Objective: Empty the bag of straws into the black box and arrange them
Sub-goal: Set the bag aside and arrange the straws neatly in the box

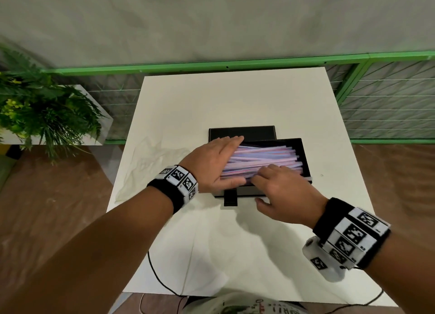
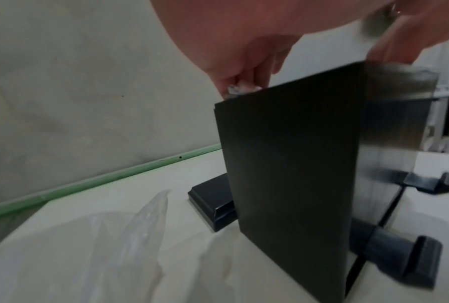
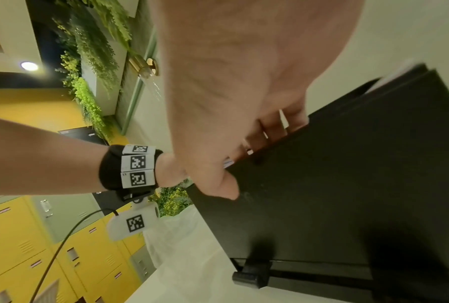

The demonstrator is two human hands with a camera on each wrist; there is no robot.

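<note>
- The black box (image 1: pixel 303 153) sits mid-way on the white table (image 1: pixel 235 97); its lid (image 1: pixel 242 132) lies behind it, touching, and the emptied clear bag (image 1: pixel 150 163) lies crumpled to its left.
- A potted fern (image 1: pixel 42 111) stands well left of the box, off the table.
- The left hand (image 1: pixel 211 163), fingers straight and together, presses flat against the left ends of the straws (image 1: pixel 266 158).
- The right hand (image 1: pixel 280 196) reaches over the box's near wall, fingers curled onto the straws, thumb outside the wall.
- The straws lie inside the box, long axis left to right, fanning slightly.
</note>
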